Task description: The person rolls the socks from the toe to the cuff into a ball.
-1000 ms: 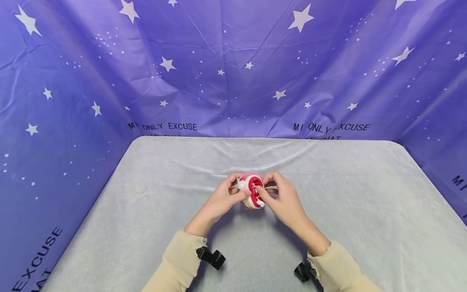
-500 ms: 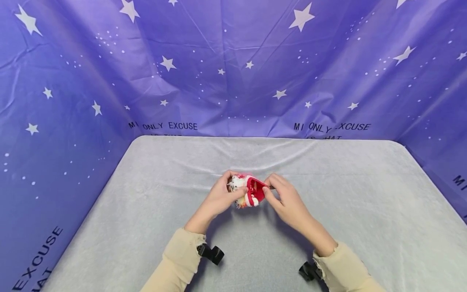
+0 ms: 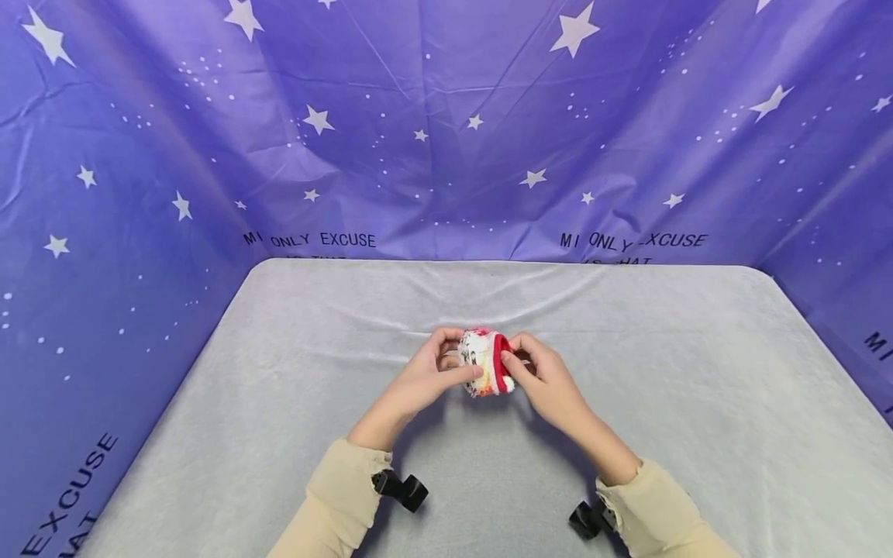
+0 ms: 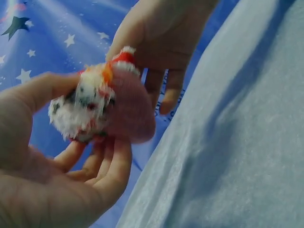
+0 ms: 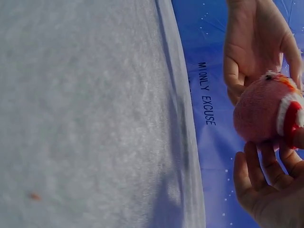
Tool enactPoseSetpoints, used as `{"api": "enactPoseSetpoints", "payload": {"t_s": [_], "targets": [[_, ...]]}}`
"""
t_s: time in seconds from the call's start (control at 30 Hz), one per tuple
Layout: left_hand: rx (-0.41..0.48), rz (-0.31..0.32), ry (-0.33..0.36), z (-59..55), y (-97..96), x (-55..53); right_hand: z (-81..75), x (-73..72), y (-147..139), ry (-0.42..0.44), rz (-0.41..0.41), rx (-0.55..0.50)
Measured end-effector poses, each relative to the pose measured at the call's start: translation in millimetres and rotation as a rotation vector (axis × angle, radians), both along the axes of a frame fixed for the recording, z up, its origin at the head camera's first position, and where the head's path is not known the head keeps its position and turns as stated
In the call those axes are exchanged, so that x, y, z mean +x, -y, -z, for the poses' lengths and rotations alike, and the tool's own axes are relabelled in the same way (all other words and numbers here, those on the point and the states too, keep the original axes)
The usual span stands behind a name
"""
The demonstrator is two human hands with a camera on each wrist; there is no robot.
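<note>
Between my two hands, over the middle of the table, is a small rolled-up sock (image 3: 480, 372). It has a red and white cuff at its right end and loose white, orange and dark yarn on its near side. My left hand (image 3: 415, 380) grips its left end, thumb on the near side and fingers behind. At the cuff, my right hand (image 3: 554, 387) pinches the red edge with thumb and fingers. A smooth pink side of the sock (image 4: 133, 114) shows in the left wrist view. In the right wrist view, my right fingers lie under the sock (image 5: 256, 114).
A grey cloth-covered table (image 3: 314, 333) lies under both hands. Purple curtains (image 3: 432, 155) with white stars and black lettering hang behind it and at both sides. A black wrist camera (image 3: 412, 492) sits by the left sleeve, another camera (image 3: 584, 521) by the right.
The red opening faced me and was pulled out rightward half a second ago; now the cuff is narrower and turned to the right. The sock and left hand have shifted slightly right.
</note>
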State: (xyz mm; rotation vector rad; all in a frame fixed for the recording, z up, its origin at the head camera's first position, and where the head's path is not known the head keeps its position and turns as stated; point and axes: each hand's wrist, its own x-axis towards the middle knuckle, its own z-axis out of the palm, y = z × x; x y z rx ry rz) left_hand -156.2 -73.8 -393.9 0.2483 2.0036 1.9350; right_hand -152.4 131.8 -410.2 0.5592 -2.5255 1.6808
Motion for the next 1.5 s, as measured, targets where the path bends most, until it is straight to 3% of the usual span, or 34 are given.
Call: {"api": "enactPoseSetpoints", "payload": {"t_s": [0.17,0.33,0.47,0.63,0.87,1.07,1.27,1.5], "targets": [[0.025,-0.078,-0.022,1.4,-1.2,-2.0,1.4,0.3,-2,0.047,-0.043,0.082],[0.008,-0.158,-0.066,1.2,-2.0,-3.2,1.0,0.1,-3,-0.009,-0.076,0.16],[-0.049,-0.198,-0.115,2.0,-0.7,-4.9,1.7,0.3,-6,-0.057,-0.092,0.18],[-0.121,-0.222,-0.148,5.1,2.1,-6.1,1.3,1.4,-11,-0.053,-0.087,0.198],[-0.183,-0.114,-0.13,-0.9,-4.4,-2.0,-0.1,0.8,-9,0.041,-0.079,0.174],[-0.22,-0.101,-0.146,-1.4,-9.1,0.7,-2.9,0.6,-6,0.175,-0.028,-0.008],[-0.208,-0.044,-0.163,-0.9,-12.9,1.9,-5.0,-0.6,-2,0.238,-0.024,-0.07],[-0.155,0.003,-0.132,0.9,-12.5,0.2,-3.9,-1.0,-1,0.268,-0.04,-0.132]]}}
